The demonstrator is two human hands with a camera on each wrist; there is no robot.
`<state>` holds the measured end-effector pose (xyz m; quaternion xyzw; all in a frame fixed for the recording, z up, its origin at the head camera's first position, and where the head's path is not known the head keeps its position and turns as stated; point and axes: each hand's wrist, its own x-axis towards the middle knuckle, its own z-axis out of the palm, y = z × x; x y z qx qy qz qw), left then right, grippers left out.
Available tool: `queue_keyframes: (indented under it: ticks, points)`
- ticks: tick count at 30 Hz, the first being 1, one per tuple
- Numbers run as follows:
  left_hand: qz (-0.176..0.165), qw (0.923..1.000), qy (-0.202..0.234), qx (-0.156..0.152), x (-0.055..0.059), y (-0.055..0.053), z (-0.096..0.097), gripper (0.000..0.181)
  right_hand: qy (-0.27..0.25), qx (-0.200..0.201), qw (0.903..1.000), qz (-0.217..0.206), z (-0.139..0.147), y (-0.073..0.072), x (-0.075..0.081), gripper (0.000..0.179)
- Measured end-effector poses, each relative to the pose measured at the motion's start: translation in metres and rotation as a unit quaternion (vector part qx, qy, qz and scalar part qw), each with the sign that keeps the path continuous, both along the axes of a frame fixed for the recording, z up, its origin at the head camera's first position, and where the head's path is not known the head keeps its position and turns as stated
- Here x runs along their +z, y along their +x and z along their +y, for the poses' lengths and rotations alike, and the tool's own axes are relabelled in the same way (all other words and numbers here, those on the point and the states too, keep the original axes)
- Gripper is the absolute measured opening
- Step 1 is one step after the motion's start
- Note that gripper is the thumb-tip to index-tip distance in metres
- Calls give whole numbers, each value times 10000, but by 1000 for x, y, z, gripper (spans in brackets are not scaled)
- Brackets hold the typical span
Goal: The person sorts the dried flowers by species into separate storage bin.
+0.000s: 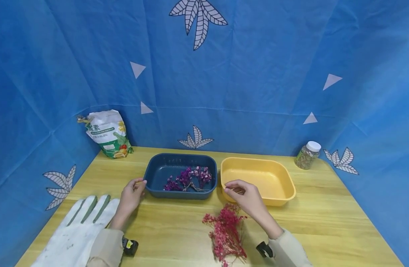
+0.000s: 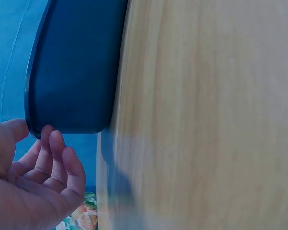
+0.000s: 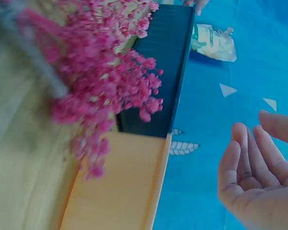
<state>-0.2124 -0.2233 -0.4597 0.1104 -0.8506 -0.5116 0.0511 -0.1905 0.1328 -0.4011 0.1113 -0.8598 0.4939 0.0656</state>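
A dark blue basin point(image 1: 182, 194) holds a bunch of purple dried flowers point(image 1: 186, 178), their stems lying at its front right. My left hand point(image 1: 132, 194) pinches the basin's rim at its left end; the left wrist view has the thumb on one side of the rim and fingertips at the other. My right hand point(image 1: 244, 196) hovers over the front left corner of a yellow basin point(image 1: 258, 172). Its fingers are loosely bent, and in the right wrist view a gap shows between thumb and fingers with nothing held. Pink dried flowers point(image 1: 225, 231) lie on the table just below that hand.
A white glove point(image 1: 74, 230) lies at the left, partly under my left forearm. At the back left corner stands a white and green bag point(image 1: 109, 133). A lidded jar point(image 1: 307, 155) stands at the back right. Blue cloth point(image 1: 258, 74) hangs behind the table.
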Motion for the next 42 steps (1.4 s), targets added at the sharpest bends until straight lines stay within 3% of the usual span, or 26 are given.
queue_keyframes:
  ticks: [8,11,17,22,25,30,35,38,42]
  points:
    - [79,9997,-214,-97,3,0,-1,44,142,-310,9981,-521,34,21,-3,19]
    - [100,9996,-247,-131,4,0,-1,45,327,-663,9952,-640,51,25,-5,22]
    - [191,9990,-402,-76,10,5,-2,45,287,-1342,9821,-1290,94,27,-6,40]
    - [686,9954,-653,124,23,14,10,41,399,-1893,9696,-1500,128,25,-10,52]
    - [1028,9927,-631,-10,32,19,26,37,531,-2177,9630,-1498,141,22,-13,54]
    - [1476,9855,-514,-653,39,30,61,26,543,-2194,9623,-1512,151,12,-19,62]
    - [1473,9716,-645,-1737,38,48,106,19,442,-2050,9615,-1775,156,10,-28,66]
    - [1371,9516,-960,-2579,38,63,131,19,337,-2027,9600,-1903,158,9,-33,66]
    - [910,9131,-1297,-3756,42,85,164,21,74,-2201,9554,-1965,158,7,-39,64]
